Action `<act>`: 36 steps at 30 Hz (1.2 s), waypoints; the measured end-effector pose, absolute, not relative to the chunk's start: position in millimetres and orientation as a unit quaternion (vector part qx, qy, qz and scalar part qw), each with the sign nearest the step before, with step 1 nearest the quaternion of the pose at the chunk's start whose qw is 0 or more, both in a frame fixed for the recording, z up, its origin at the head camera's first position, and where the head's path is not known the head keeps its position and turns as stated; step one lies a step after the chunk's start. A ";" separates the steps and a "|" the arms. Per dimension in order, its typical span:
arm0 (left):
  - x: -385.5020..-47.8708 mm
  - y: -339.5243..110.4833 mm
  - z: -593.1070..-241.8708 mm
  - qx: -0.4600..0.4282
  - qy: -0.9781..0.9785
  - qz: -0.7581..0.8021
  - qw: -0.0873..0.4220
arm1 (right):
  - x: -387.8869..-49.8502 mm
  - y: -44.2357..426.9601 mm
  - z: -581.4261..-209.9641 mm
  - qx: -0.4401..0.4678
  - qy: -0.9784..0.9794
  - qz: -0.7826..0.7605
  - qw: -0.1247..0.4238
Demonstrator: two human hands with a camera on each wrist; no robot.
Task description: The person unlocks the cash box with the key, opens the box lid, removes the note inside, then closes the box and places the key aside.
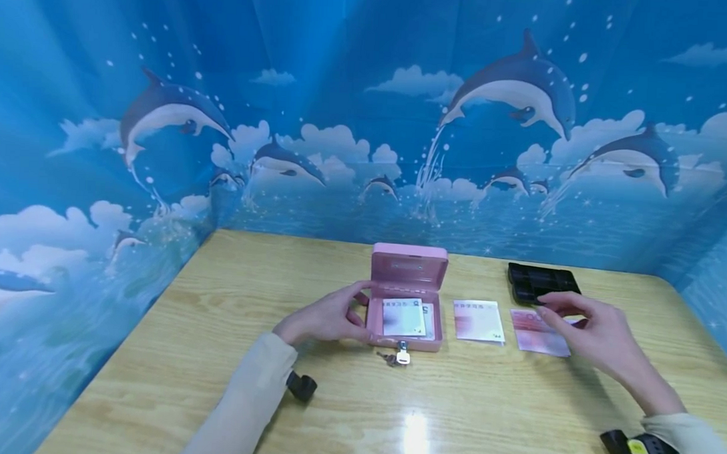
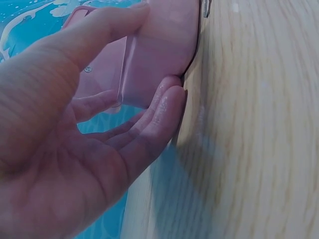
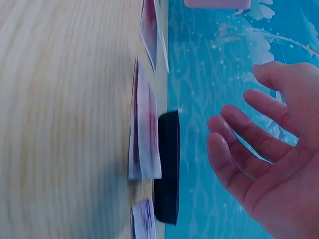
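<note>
L hand (image 1: 327,316) gripping pink box (image 1: 410,279) at left, R hand (image 1: 597,332) w/ fingers loosely bent above rt note (image 1: 534,334), blk tray (image 1: 540,281) far rt

Makeshift tabletop booth: dolphin-print backdrop (image 1: 345,66) around a wood-grain table (image 1: 216,302).

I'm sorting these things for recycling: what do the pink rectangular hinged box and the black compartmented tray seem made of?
Pink rectangular hinged box: probably painted metal with a smooth, satin finish; its even colour, soft sheen and hinged seam suggest it, though plastic remains possible.
Black compartmented tray: likely plastic, smooth, given its uniform black dividers; the dark surface leaves that open.
</note>
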State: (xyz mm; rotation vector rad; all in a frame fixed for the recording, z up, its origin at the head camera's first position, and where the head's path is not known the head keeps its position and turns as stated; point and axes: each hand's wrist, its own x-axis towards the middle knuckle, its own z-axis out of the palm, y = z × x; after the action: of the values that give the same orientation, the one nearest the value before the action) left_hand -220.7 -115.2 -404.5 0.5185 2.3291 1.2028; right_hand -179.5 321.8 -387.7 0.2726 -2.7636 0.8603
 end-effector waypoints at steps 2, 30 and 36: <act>-220.9 -115.4 -404.6 0.188 0.848 0.437 0.233 | -179.4 317.4 -387.4 0.097 -0.943 0.297 0.113; -219.8 -115.4 -403.5 0.177 0.857 0.428 0.226 | -174.9 257.2 -397.1 0.242 -0.931 0.215 0.166; -219.9 -114.8 -404.0 0.171 0.859 0.425 0.226 | -176.3 243.5 -399.0 0.244 -0.935 0.216 0.140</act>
State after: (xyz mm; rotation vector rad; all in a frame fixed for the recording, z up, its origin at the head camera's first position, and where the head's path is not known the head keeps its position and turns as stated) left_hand -219.9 -114.8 -404.0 0.4728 2.3696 1.1725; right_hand -176.3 243.5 -399.0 0.7061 -2.7005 0.6229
